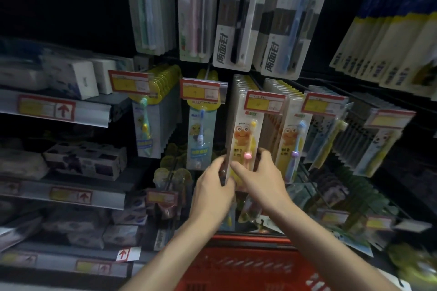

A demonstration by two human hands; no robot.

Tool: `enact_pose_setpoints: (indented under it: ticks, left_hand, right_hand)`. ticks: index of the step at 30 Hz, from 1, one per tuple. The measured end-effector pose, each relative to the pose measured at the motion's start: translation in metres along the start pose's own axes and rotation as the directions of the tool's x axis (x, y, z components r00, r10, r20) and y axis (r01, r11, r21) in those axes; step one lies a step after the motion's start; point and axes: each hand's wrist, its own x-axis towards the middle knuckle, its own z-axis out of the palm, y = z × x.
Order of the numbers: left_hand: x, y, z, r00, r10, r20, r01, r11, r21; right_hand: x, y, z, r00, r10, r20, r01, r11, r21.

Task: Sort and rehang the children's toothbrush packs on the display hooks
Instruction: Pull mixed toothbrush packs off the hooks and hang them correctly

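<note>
A row of children's toothbrush packs with an orange frog and a yellow brush (246, 134) hangs on a display hook at centre. My left hand (214, 186) grips the bottom left edge of this stack. My right hand (257, 172) holds the bottom of the front pack, fingers curled round its lower right side. To the right hangs a like row with a blue and purple brush (293, 139). Left of them hang blue packs with a blue brush (201, 134) and packs with a green brush (145, 125).
Adult toothbrush packs (236, 19) hang above. Red and yellow price tags (263, 101) sit on the hook ends. A red shopping basket (238, 267) stands below my arms. Shelves with boxed goods (71, 78) fill the left. More hanging packs (378, 139) crowd the right.
</note>
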Motion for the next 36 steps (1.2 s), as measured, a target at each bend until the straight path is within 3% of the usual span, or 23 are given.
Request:
enact_pose_setpoints:
  ticks: [6,12,16,19,26,30,36]
  left_hand:
    - [-0.011,-0.004,-0.018,1.000,-0.016,-0.021,0.015,0.999,-0.043]
    - [-0.008,-0.003,-0.052,0.991,-0.002,-0.135,-0.010,0.996,-0.091]
    - [0.008,-0.013,-0.076,0.973,-0.015,-0.229,-0.011,0.993,-0.115]
    - [0.026,-0.023,-0.083,0.979,-0.035,-0.200,0.012,0.993,-0.120]
    - [0.044,-0.026,-0.076,0.998,-0.030,0.046,0.037,0.986,-0.162]
    - [0.047,-0.026,-0.065,0.997,-0.049,0.055,0.061,0.968,-0.243]
    - [0.049,-0.054,-0.077,1.000,-0.004,-0.016,-0.001,0.956,-0.293]
  right_hand:
    - [-0.037,0.006,-0.017,0.989,-0.134,-0.069,0.121,0.979,-0.165]
    - [-0.054,-0.013,-0.009,0.938,-0.346,-0.009,0.345,0.937,-0.063]
    - [-0.035,-0.041,0.012,0.951,-0.306,0.044,0.302,0.950,0.078]
    - [-0.015,-0.059,0.034,0.966,-0.245,0.081,0.231,0.962,0.146]
    - [0.026,-0.073,0.082,0.992,-0.111,-0.062,0.123,0.962,0.243]
    - [0.039,-0.072,0.100,0.991,-0.056,-0.122,0.100,0.914,0.394]
    - [0.039,-0.070,0.105,0.988,-0.005,-0.154,0.080,0.869,0.488]
